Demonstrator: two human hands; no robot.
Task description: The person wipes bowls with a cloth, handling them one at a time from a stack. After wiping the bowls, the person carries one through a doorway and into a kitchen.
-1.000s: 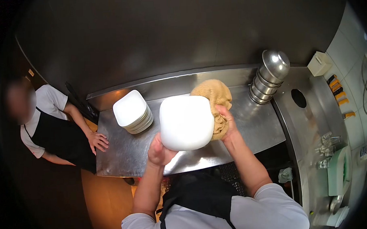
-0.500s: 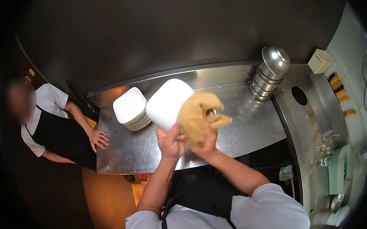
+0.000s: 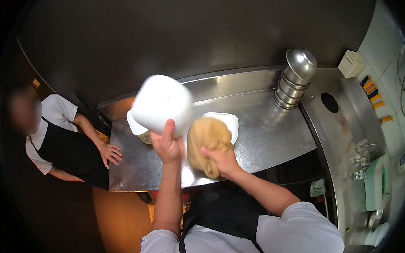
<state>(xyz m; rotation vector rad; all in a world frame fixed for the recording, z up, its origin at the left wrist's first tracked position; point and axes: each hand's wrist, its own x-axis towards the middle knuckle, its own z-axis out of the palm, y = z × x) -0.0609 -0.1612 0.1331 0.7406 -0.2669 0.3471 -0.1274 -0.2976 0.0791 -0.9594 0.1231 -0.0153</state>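
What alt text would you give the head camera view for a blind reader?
A person's left hand holds a white plate up over a steel counter, while the right hand grips a tan cloth beside a second plate lying there. A plate stack, stacked metal bowls and an aproned co-worker are nearby.

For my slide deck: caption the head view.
Left hand holds a white plate above a steel counter; right hand grips a tan cloth.

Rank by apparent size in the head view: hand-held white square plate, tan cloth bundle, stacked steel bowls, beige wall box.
1. Hand-held white square plate, though it is blurred and held up nearer the camera.
2. Tan cloth bundle and stacked steel bowls look alike, so they stay unranked.
3. Beige wall box, the smallest.
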